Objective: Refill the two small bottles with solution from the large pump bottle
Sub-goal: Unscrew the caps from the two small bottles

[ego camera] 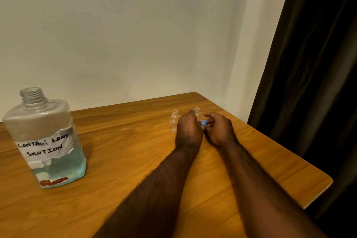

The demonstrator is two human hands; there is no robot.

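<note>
Bottles (174, 121) stand beside hands (189, 131); right hand (219, 131) pinches blue cap (203, 122).

This is looking like an ordinary room in a home rather than a lab or a shop. A wood-grain desk (135, 121) is sitting tucked into a corner, lying under the left hand (188, 133) and the right hand (220, 131). Beyond the hands a plain cream wall (116, 25) is rising. To the right of the hands a heavy dark curtain (309, 63) is hanging past the desk's edge. Well to the left of the hands a large bottle (46, 141) is carrying a taped-on paper label (44, 147), hand-lettered in marker.
</note>
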